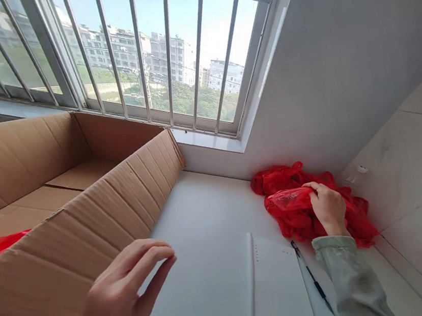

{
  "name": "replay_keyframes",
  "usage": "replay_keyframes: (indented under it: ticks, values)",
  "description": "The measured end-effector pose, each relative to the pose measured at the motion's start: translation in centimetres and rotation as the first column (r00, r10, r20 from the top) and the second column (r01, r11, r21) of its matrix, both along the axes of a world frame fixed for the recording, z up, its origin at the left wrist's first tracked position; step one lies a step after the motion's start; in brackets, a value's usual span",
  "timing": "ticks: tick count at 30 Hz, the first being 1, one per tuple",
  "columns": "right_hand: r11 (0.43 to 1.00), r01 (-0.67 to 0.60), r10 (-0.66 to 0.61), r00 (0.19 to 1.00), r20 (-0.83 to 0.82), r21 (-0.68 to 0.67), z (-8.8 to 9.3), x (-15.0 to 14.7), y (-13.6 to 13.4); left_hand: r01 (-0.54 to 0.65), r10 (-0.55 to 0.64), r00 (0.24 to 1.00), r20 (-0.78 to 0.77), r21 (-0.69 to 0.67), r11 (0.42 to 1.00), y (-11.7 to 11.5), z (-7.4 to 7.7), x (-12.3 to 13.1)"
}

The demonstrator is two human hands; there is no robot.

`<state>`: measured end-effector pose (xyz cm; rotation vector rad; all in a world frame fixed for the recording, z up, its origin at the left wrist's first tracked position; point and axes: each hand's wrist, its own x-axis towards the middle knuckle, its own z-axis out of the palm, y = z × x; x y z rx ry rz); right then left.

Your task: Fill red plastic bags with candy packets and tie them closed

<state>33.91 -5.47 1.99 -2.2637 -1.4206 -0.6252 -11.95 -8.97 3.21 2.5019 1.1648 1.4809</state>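
Observation:
On the right of the head view, my right hand (328, 206) pinches the edge of a red plastic bag (289, 200). This bag lies on top of a crumpled heap of red plastic bags (358, 211) against the wall. My left hand (129, 286) hangs in front of the cardboard box (124, 199), with its thumb and fingertips brought together and nothing seen between them. A strip of red plastic (1, 247) shows inside the box at the left edge. The right palm is turned away from me, so part of the grip is hidden.
A white sheet or booklet (279, 288) with a rolled left edge lies on the white tabletop (211, 219). Beside it is a black pen (314, 278). A barred window (160, 56) is behind the box, and a grey wall (322, 62) rises at the right.

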Motion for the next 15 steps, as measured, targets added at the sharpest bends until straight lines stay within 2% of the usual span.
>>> replay_keyframes:
  ticks: [2, 3, 4, 5, 6, 7, 9, 10, 11, 12, 15]
  values:
    - [0.992, -0.112, 0.118, 0.988, -0.103, 0.06, 1.5, -2.2, 0.0, 0.098, -0.104, 0.994, -0.032, -0.158, 0.983, 1.5, -0.9, 1.1]
    - [0.979, -0.189, 0.199, 0.962, -0.188, 0.072, 1.9, -3.5, 0.0, 0.113, -0.119, 0.993, -0.01, -0.244, 0.963, 2.2, -1.5, 1.7]
    - [0.957, -0.28, 0.288, 0.912, -0.293, 0.07, 2.1, -5.0, 0.2, 0.111, -0.111, 0.994, 0.018, -0.315, 0.943, 2.8, -2.0, 2.2]
    - [0.92, -0.387, 0.377, 0.823, -0.424, 0.068, 2.0, -6.5, 0.5, 0.101, -0.088, 0.995, 0.051, -0.379, 0.92, 3.3, -2.5, 2.6]
    - [0.866, -0.495, 0.443, 0.685, -0.579, 0.077, 1.5, -8.1, 0.8, 0.091, -0.06, 0.995, 0.084, -0.432, 0.897, 3.8, -2.9, 2.8]
    - [0.805, -0.585, 0.461, 0.51, -0.726, 0.099, 0.6, -9.8, 1.3, 0.083, -0.032, 0.993, 0.114, -0.475, 0.876, 4.1, -3.3, 3.0]
    - [0.704, -0.691, 0.376, 0.167, -0.911, 0.164, -2.0, -13.1, 2.3, 0.077, 0.004, 0.988, 0.152, -0.527, 0.847, 4.4, -3.8, 3.2]
    - [0.684, -0.706, 0.324, 0.065, -0.944, 0.186, -3.5, -14.5, 2.7, 0.079, 0.008, 0.987, 0.158, -0.537, 0.84, 4.6, -4.0, 3.3]
    - [0.687, -0.699, 0.288, 0.01, -0.958, 0.199, -5.1, -15.7, 3.1, 0.083, 0.0, 0.988, 0.153, -0.539, 0.838, 4.7, -4.2, 3.4]
    - [0.709, -0.674, 0.276, -0.004, -0.961, 0.206, -6.5, -16.6, 3.4, 0.093, -0.023, 0.99, 0.136, -0.534, 0.84, 4.8, -4.5, 3.6]
    - [0.812, -0.532, 0.301, 0.027, -0.953, 0.241, -9.6, -17.6, 3.2, 0.141, -0.138, 0.989, 0.044, -0.497, 0.856, 5.3, -5.6, 4.3]
